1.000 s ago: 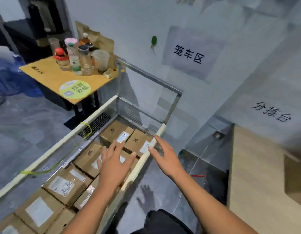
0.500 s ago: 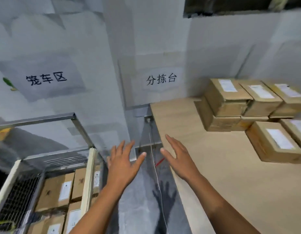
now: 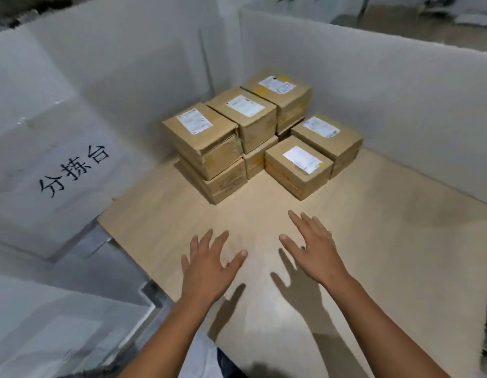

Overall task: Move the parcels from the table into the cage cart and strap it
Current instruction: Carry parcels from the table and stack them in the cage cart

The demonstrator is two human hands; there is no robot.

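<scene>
1. A pale wood-grain desk fills the lower right of the view and sits in a corner of grey-white walls.
2. Brown cardboard parcels are clustered at the far corner of the desk, each visible top bearing a white label.
3. The left part of the cluster is stacked 2 high; 3 upper boxes run in a row toward the corner.
4. 2 single boxes stand just beside the stack on its right, touching each other.
5. The near half of the desk surface shows only shadows of 2 hands.
</scene>
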